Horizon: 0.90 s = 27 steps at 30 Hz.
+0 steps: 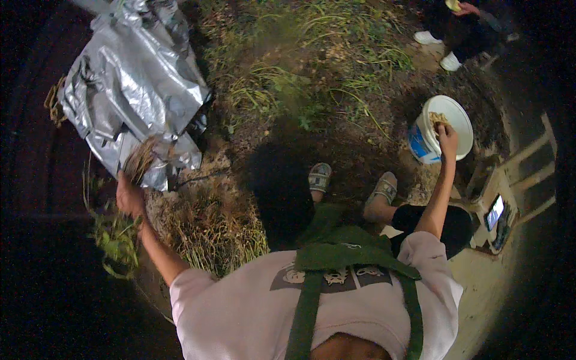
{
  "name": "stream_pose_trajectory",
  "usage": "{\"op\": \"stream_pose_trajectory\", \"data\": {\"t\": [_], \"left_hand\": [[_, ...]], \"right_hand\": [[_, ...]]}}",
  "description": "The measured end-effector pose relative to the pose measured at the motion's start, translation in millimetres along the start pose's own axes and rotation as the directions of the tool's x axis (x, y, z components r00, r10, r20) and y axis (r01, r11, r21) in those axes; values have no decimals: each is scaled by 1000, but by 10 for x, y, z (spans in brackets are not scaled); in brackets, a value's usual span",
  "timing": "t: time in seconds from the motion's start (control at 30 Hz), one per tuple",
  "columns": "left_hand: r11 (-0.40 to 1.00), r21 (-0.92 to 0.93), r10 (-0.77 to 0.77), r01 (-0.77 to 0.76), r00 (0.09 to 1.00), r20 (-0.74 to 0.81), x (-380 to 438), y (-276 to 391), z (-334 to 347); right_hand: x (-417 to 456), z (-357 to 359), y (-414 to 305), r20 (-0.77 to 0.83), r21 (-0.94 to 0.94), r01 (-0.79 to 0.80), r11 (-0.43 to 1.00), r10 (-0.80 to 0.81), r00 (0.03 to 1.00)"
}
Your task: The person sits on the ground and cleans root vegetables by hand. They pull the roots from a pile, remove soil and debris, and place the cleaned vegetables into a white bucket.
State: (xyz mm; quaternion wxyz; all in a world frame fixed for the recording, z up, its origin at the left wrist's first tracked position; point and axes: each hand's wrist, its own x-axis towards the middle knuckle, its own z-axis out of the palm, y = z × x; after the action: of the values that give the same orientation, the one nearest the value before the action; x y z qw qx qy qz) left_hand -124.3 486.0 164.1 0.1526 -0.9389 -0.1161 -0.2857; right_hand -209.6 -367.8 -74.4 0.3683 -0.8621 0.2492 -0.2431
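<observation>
My left hand [129, 195], out to the left, grips an uprooted plant by its stems. Its brown, stringy roots [140, 159] point up over a crumpled silver sheet [135, 85], and its green leaves [118, 247] hang below the hand. On the right, my right hand [447, 140] reaches into a white plastic bucket [455, 112] with a blue label. Its fingertips are bunched at pale pods, probably peanuts [437, 118], inside the bucket. Whether the fingers hold any pods cannot be told.
Pulled green plants [270, 85] lie on the soil ahead. Dry stalks [211, 229] are heaped at lower left. A lit phone [495, 211] rests on a wooden seat or frame [507, 225] at right. Another person's white shoes [451, 61] and hand [468, 9] show at top right.
</observation>
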Motion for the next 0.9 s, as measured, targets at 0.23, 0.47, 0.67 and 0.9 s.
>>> {"op": "stream_pose_trajectory", "data": {"t": [0.23,0.47,0.67,0.9], "left_hand": [[879,174,-477,444,799,367,-1143,-1524,-161],[877,-249,-205,411,788,581,-1258,-586,742],[765,-641,406,72,718,565,-880,1409,2290],[810,-526,327,257,548,770,-655,3365,3213]], "right_hand": [[69,612,158,93,-35,92,995,-89,992],[-292,831,9,232,98,13,995,-35,972],[-569,1127,-5,362,30,43,999,-51,931],[-1018,1388,-85,470,6,-8,1000,4,882]]}}
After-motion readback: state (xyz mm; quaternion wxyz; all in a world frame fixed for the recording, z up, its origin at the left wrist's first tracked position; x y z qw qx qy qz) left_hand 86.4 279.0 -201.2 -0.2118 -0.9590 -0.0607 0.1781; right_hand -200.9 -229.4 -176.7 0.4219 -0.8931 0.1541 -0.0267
